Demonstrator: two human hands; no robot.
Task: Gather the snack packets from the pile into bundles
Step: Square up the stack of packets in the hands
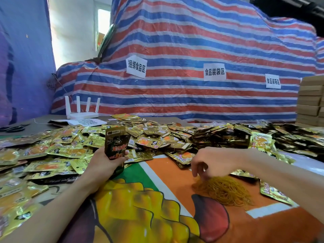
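Loose gold snack packets (52, 151) cover the left of the desk (38, 128) and run on as a deep pile (175, 135) along the far side to the right edge. Just on the near side of that pile, the left hand (103, 163) holds a stack of dark packets (116, 142) upright, fingers curled round its lower half. These foil sachets look light, flat and slippery. A stack would likely fan out or slide unless squeezed across its broad faces near the middle. The crimped edges should bear a firm grip.

Further right, the right hand (213, 162) hangs over a heap of yellow rubber bands (226, 189). Its fingers are bent down with the tips in the bands; whether they pinch one I cannot tell. The bands are thin and tangled, so freeing a single one probably calls for a fingertip pinch and a lift clear of the heap.

A printed cloth (166, 172) in orange, green and yellow covers the near desk. At far left lie black scissors (13, 128), then a white router (82, 111) with four aerials beside a sheet bearing a QR code (87, 122). Behind hangs a red, white and blue striped tarpaulin (192, 41) carrying three paper signs (136, 66). At far right stands a stack of flat cardboard boxes (309, 100).
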